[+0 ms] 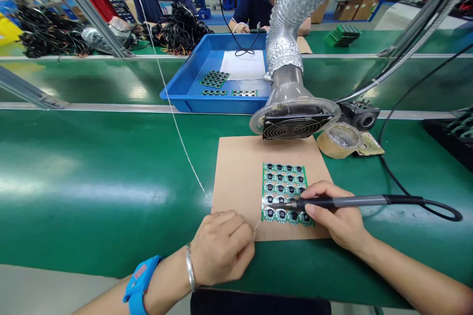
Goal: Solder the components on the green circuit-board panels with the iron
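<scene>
My right hand (338, 216) is closed around a soldering iron (358, 201), whose tip reaches left over the lower rows of a green circuit board panel (285, 182). Rows of round black parts cover the panel, which lies on a sheet of brown cardboard (236, 172). Just left of the panel, my left hand (225, 246) is pinched shut on thin solder wire (257, 225). A short end of the wire points at the panel's lower left corner; the rest runs up from the hand. Whether the iron's tip touches the board, I cannot tell.
A fume extractor hood (295, 118) on a silver duct hangs just beyond the cardboard. To its right stand a round tub (340, 141) and an iron stand (360, 115). A blue tray (218, 104) holds more panels. Two people sit across the bench near black cable bundles (185, 29).
</scene>
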A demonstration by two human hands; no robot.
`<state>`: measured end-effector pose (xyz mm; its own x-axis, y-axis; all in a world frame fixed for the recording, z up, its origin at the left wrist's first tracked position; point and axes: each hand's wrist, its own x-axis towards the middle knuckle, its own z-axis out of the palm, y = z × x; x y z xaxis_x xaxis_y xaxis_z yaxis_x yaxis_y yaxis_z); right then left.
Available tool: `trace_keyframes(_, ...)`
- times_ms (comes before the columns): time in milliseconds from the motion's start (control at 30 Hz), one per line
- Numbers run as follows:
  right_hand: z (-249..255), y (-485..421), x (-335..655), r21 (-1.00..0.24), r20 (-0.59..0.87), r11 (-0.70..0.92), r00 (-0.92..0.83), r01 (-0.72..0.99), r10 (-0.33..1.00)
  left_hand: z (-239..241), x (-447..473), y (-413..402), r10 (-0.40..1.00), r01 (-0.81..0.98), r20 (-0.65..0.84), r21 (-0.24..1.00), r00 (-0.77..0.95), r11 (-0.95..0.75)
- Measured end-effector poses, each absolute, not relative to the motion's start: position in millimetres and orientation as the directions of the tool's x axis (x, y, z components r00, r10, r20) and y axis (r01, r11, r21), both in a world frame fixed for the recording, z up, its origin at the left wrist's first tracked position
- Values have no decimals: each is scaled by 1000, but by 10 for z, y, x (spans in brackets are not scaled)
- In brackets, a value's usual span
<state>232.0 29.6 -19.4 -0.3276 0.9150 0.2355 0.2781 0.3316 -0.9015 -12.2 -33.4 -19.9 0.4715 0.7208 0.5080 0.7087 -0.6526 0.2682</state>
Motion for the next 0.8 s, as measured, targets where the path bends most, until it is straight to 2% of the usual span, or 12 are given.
trace_keyframes(800,-194,314,2321,-918,219,313,-348,242,912,-245,-105,-313,722,708,472,250,506,-660)
